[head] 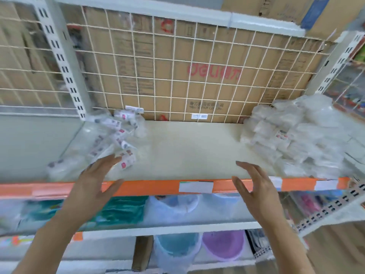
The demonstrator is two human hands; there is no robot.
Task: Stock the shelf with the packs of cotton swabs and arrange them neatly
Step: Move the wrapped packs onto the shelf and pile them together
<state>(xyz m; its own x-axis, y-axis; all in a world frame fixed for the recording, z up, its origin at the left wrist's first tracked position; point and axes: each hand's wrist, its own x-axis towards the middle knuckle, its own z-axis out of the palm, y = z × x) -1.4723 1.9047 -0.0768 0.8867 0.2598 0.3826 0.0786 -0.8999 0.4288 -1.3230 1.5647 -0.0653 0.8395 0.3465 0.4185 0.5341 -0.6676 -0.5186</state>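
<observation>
Head view, blurry from motion: the shelf is sitting with its orange edge strip across the frame, and everything here is placed relative to that strip. Loose swab packs are lying in a messy scatter behind the strip's left end, some tilted, running back toward the wire grid. A bigger heap of clear packs is piling up behind the strip's right end, not in rows either. The shelf stretch behind the strip's middle is holding nothing. The left hand is hovering over the strip, fingers spread wide, fingertips at or just beside the nearest left pack, gripping nothing. The right hand is hovering over the strip right of centre, fingers spread and slightly curled, gripping nothing, apart from the heap. Progress judgement: stock is looking mostly on the shelf, but neat arranging is looking barely started; both piles are needing lining up. Below the strip, lower shelves are showing teal goods and plastic tubs.
</observation>
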